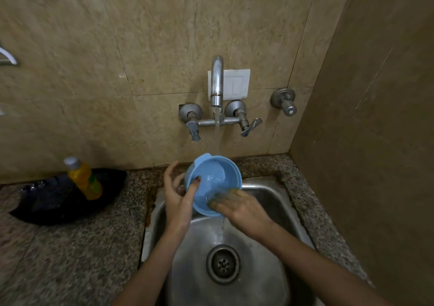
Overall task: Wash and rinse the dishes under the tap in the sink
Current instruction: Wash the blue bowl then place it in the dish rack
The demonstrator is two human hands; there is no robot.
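Head view, and the water's running: a thin stream (217, 129) drops from the wall tap (217, 80) straight into the blue plastic bowl (212, 179), which is up off the steel sink (270, 200), held over its back edge and tipped open toward the camera. The left hand (175, 200) has it by the left rim, thumb hooked inside the bowl, the other fingers round the back, one finger lifted clear. The right hand (239, 208) lies across the lower rim, fingers blurred and reaching into the bowl with a smear of something greenish under them; whether they pinch it or just press flat, I can't tell. Water spills off the bowl's low edge and falls toward the drain (223, 264), which sits well below. Over on the left, on the speckled stone bench (70, 258), a yellow bottle (84, 180) with a grey cap stands on a dark glossy thing (58, 200), well apart from the sink. Behind the spout, a white switch plate (236, 85) on the tiled wall.
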